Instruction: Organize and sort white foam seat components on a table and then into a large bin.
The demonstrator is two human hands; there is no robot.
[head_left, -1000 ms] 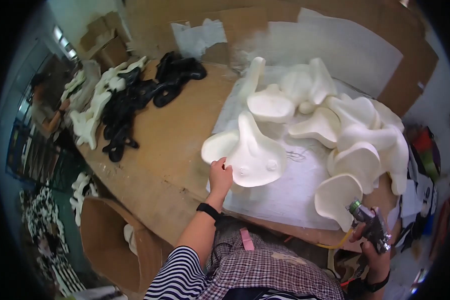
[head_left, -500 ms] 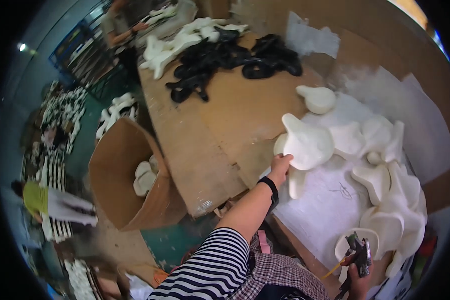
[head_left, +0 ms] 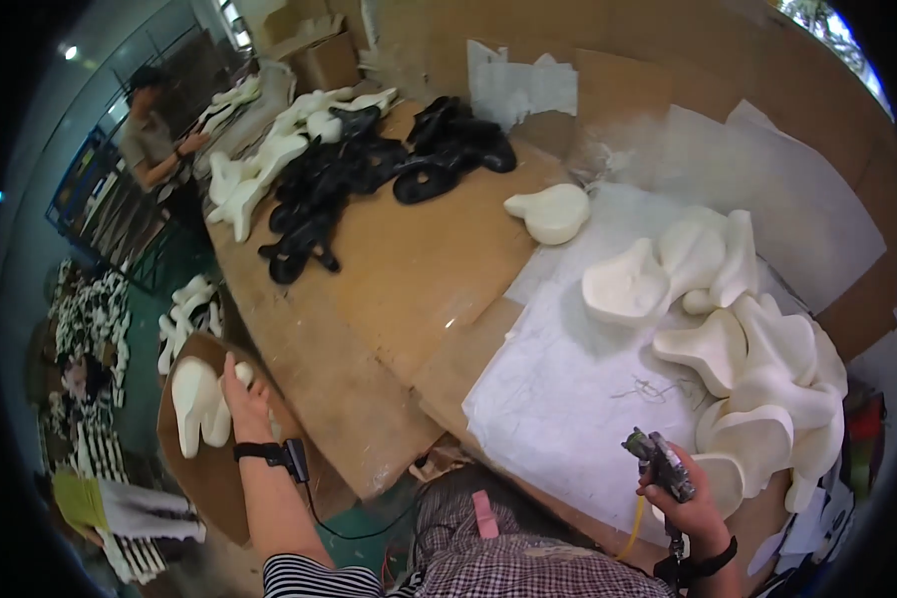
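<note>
My left hand (head_left: pixel 249 401) is over the open cardboard box (head_left: pixel 184 349) at lower left, its fingers closed against the edge of a white saddle-shaped piece (head_left: pixel 197 394). That piece hangs at the box's mouth, and the hand hides part of it. At lower right, my right hand (head_left: pixel 690 503) grips a dark, paint-crusted spray gun (head_left: pixel 663 466) with a yellow hose (head_left: pixel 633 528). Beyond that hand lies a heap of similar white pieces (head_left: pixel 747 439) on a white sheet (head_left: pixel 568 379). A single rounded white piece (head_left: pixel 556 213) sits near the sheet's far edge.
Black moulded pieces (head_left: pixel 339 169) and more white ones (head_left: pixel 269 164) lie on the brown table (head_left: pixel 419 279). A co-worker (head_left: pixel 154 149) stands at its far left. Another person in a yellow-green top (head_left: pixel 78 500) is by white pieces at lower left. Cardboard walls the back.
My left hand has swung from the sheet leftward to the box, carrying the white saddle-shaped piece with it. The spray gun stays in my right hand. The view has shifted too.
</note>
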